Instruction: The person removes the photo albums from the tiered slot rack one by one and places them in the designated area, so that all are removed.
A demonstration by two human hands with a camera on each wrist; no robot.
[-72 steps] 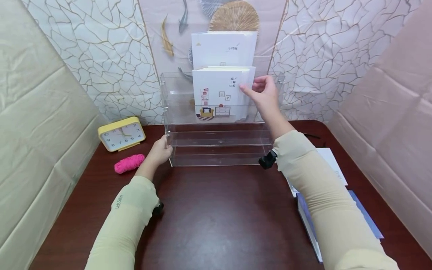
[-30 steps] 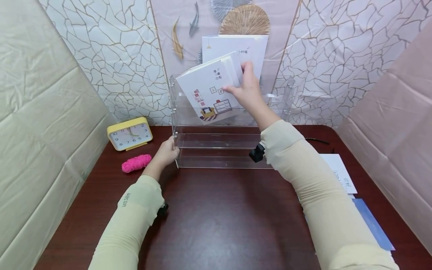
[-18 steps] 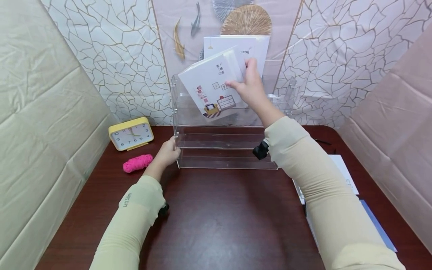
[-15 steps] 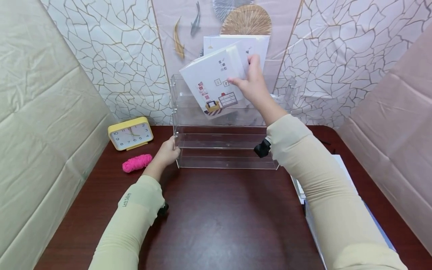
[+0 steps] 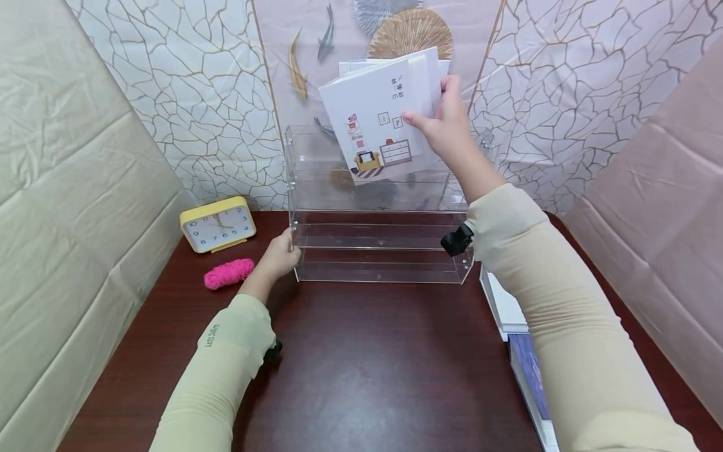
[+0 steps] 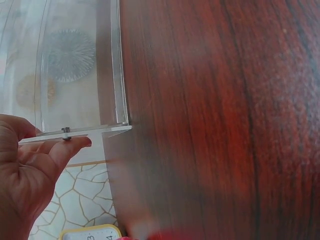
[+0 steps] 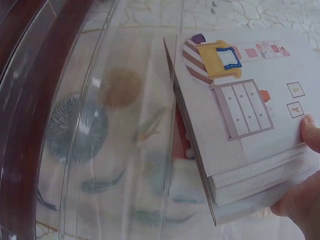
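A white hardcover book (image 5: 367,103) with drawings of a chest of drawers and a yellow armchair is tilted above the upper tier of a clear acrylic rack (image 5: 373,273). My right hand (image 5: 449,122) holds it by its right edge, thumb (image 7: 311,132) on the front cover. In the right wrist view its page block faces the camera. Behind it, another white book (image 5: 351,65) is mostly hidden. With thumb and fingers on either side, my left hand (image 5: 278,254) grips the rack's left side panel (image 6: 80,132), near a small metal screw.
A yellow alarm clock (image 5: 219,225) and a pink skein of yarn (image 5: 228,274) lie left of the rack. On the right, a white book (image 5: 505,307) and a blue-covered book (image 5: 530,370) are partly under my right sleeve. A patterned cloth backs the table.
The held book stood upright in the rack's upper tier, then tipped to the left. It has since risen and moved right with my right hand. My left hand keeps its grip.
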